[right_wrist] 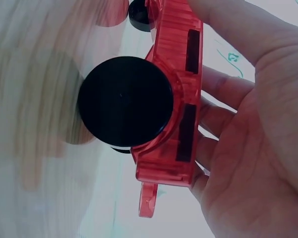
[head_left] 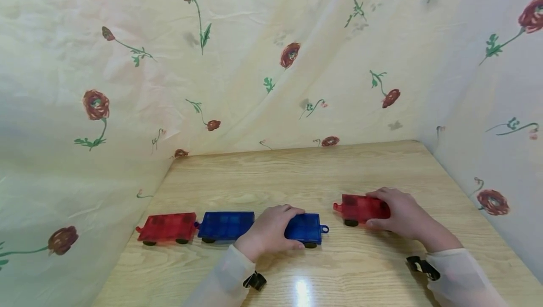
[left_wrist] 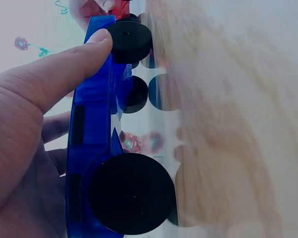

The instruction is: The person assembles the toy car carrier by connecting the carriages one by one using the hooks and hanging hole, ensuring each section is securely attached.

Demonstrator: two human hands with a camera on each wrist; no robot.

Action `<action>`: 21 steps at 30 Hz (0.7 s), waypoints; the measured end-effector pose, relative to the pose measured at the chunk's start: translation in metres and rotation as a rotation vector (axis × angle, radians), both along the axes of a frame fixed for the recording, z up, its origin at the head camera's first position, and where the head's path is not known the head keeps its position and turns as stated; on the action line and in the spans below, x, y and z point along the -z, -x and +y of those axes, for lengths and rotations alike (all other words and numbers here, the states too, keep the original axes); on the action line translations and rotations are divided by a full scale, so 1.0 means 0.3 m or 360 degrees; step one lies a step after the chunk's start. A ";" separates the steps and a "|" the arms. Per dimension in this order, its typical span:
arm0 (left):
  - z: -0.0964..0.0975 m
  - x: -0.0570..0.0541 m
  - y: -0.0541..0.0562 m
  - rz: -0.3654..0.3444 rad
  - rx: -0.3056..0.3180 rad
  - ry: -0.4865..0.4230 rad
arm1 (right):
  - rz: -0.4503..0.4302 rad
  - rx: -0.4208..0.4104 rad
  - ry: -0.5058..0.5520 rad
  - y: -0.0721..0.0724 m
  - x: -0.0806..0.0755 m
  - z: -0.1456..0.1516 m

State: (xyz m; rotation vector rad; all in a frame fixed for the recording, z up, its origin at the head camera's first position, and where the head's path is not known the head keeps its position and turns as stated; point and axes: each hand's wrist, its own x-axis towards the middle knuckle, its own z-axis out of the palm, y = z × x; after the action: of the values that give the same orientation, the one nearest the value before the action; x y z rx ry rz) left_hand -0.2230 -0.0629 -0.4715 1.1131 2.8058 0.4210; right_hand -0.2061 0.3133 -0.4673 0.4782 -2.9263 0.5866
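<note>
In the head view my left hand [head_left: 271,231] grips a blue toy train car [head_left: 306,228] by its sides. Its thumb lies along the near side, above a black wheel [left_wrist: 131,39] in the left wrist view. A loop hook [head_left: 324,229] sticks out at that car's right end. Further right, my right hand [head_left: 396,212] holds a red toy train car [head_left: 358,209] between thumb and fingers, its hook pointing left toward the loop, with a gap between them. Black wheels [right_wrist: 126,101] show under the red car in the right wrist view.
Left of my left hand stand another blue car [head_left: 226,225] and, joined at its left end, a second red car [head_left: 169,227]. All are on a wooden table [head_left: 297,175]. Flower-patterned cloth [head_left: 246,62] encloses the back and both sides.
</note>
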 end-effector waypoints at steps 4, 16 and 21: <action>-0.008 0.004 -0.002 0.0002 -0.0037 0.0005 | -0.0009 0.0001 -0.0007 0.000 -0.002 -0.008; -0.029 0.005 -0.009 -0.0019 -0.0084 -0.0014 | 0.0020 -0.0051 -0.0005 0.000 0.004 -0.021; -0.039 0.006 -0.010 -0.0037 -0.0090 -0.0032 | 0.0003 -0.0067 -0.0009 0.002 0.007 -0.031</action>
State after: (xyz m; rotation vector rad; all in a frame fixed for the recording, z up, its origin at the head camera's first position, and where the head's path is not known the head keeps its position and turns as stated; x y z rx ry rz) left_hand -0.2201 -0.0745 -0.4734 1.0276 2.8249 0.4650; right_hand -0.2067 0.3041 -0.4695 0.5422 -2.9235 0.5830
